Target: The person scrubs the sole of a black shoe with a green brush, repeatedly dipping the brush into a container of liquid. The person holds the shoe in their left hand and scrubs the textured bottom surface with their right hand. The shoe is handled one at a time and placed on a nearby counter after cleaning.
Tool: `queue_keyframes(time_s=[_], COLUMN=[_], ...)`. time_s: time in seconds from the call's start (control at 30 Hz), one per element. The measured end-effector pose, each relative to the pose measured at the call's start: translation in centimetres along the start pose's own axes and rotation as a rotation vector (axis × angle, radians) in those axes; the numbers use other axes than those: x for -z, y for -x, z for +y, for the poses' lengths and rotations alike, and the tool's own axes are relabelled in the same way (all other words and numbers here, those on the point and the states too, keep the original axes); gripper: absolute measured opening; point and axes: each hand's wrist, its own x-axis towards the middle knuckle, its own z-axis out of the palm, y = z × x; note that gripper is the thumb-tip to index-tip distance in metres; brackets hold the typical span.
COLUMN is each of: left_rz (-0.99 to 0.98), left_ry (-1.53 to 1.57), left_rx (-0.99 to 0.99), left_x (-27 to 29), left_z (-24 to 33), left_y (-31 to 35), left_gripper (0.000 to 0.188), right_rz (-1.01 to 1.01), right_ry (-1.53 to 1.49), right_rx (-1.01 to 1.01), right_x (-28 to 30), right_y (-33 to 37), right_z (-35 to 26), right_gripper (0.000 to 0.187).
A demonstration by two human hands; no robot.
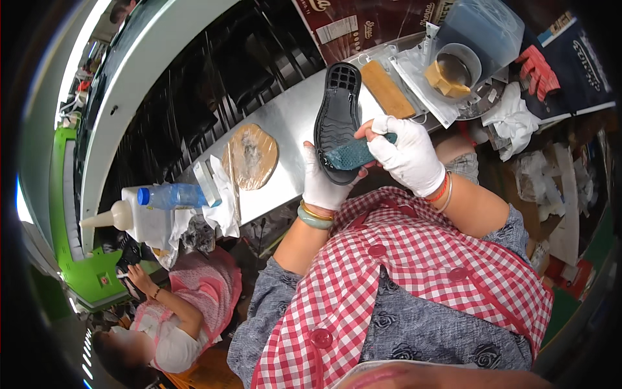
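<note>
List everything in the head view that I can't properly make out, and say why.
Head view, all four:
- Left hand: most of its fingers, hidden behind the black shoe sole.
- The sole's far face: turned away from the camera.
- Green textured piece: its gripped part, covered by the right hand.
- Maroon carton: its upper part, cut off by the picture's top edge.

White fingertipless gloves (403, 155); gold and green bangles (315, 220) circle the left wrist (308, 235), a red cord (440, 188) the right; a red-and-white checked apron (414, 236) with red buttons (377, 250) covers grey rose-patterned clothing (259, 318).
</note>
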Motion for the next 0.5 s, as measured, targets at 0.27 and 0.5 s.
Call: queue_keyframes(time_s=[0.27,0.5], left_rz=[-0.012,-0.1], left_ry=[-0.106,-0.095], left_rx=[0.016,0.162], left_x=[2.8,4.1], left_z=[1.1,3.6], left_y=[0.5,1.1], left_gripper=[0.079,0.067], right_rz=[-0.284,-0.473], right_ry=[0.053,0.14], right_rx=[-0.061,-0.216], right_x=[-0.2,-1.7], right_y=[-0.8,-3.3], right_z=[-0.3,-0.8], right_gripper=[0.022,0.027])
